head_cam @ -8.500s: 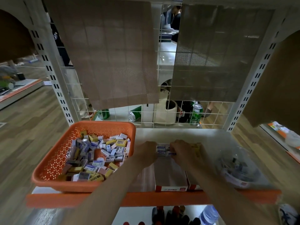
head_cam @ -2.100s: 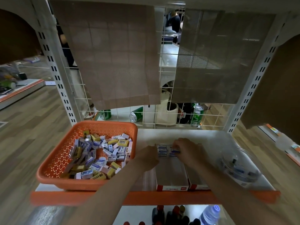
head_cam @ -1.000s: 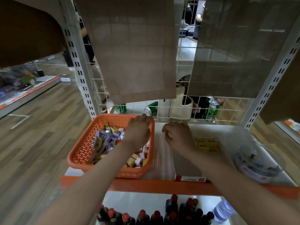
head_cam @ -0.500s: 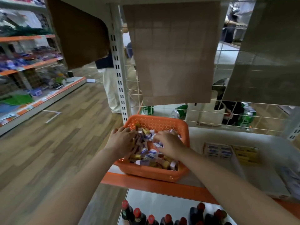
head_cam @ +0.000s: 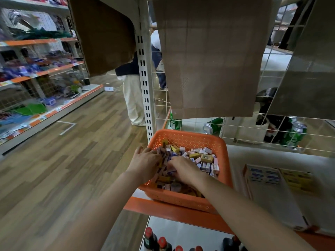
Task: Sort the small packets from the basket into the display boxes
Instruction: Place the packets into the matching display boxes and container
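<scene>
Wood floor (head_cam: 63, 169) filled the 9 o'clock half of the view. White shelf (head_cam: 235, 158) with an orange front lip sat at 4 o'clock, wire grid behind it. Brown woven panel (head_cam: 208, 60) hung over the grid at 12 o'clock. A person in pale trousers (head_cam: 133, 98) stood past the slotted upright, 11 o'clock from the basket.

Orange basket (head_cam: 190, 134) was on the shelf's left end, low centre of view, loose pile inside. Display boxes (head_cam: 262, 175) lay at 3 o'clock from the basket, apart from it. Left box had a row of blue packets at its far end, the right one yellow packets. Detail there was blurred.

Both hands were in the basket, backs up. Left hand (head_cam: 145, 163) was at the basket's 9 o'clock side, fingers bent down into the pile. Right hand (head_cam: 183, 171) was at the pile's middle, just beside the left, fingers buried. Could not tell whether either was pinching anything.

Green cans (head_cam: 293, 134) stood behind the grid at 2 o'clock from the basket. Dark red-capped bottles (head_cam: 157, 241) were on the level below, at 6 o'clock.

Small packets (head_cam: 201, 156), yellow, blue and pink-white, lay jumbled, mostly exposed in the basket's 1 o'clock corner.
</scene>
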The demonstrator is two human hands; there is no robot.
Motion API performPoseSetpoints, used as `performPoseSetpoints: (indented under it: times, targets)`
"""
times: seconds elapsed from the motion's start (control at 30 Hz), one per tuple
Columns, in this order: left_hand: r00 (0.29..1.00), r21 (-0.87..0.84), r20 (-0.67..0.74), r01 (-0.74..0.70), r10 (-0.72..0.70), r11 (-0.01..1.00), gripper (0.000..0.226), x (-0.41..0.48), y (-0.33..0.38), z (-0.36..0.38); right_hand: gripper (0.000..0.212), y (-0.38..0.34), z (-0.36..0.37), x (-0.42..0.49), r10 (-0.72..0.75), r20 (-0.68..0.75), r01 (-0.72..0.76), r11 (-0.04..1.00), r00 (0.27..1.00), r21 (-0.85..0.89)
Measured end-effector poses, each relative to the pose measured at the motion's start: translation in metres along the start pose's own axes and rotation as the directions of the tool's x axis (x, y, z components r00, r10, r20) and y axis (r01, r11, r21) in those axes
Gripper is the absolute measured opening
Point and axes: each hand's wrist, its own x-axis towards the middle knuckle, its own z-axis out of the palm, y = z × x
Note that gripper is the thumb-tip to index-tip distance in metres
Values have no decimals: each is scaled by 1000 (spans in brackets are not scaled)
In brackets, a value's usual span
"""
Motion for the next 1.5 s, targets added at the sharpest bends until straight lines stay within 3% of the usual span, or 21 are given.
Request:
performPoseSetpoints:
  times: [0.2,0.4,0.57,0.83,0.93,1.07,1.17,1.27,1.5]
  targets:
    - [994,17,103,-18,16,1000,20,1,6,2,23,18,-14,-7,-3,-107,-1,999,994,-33]
    - [986,54,155,-65,56,996,24,9,22,1,24,44,-39,-27,9,-208,-2,999,978,32]
    - [964,-8,259,-52,52,999,24,14,33,-3,32,68,-65,-49,10,-226,-10,1000,974,5]
    - [948,-85,316,-15,41,996,21,11,37,-2,22,109,-91,-93,89,-343,-107,994,935,-34]
    - [958,-88,278,-50,73,995,16,11,35,-1,18,124,-99,-112,140,-352,-167,985,926,-49]
    - [989,-225,123,-52,81,973,32,20,32,-5,18,147,-106,-134,222,-345,-242,970,912,-17]
    - [999,-346,51,23,-6,938,28,21,45,-20,20,162,-105,-150,264,-352,-268,963,898,40]
    - [998,-356,-65,-3,-21,935,13,18,71,-47,22,171,-102,-165,292,-350,-290,955,890,60]
    - [972,-405,-209,-187,109,895,24,37,133,-60,19,184,-89,-195,357,-333,-332,934,873,130]
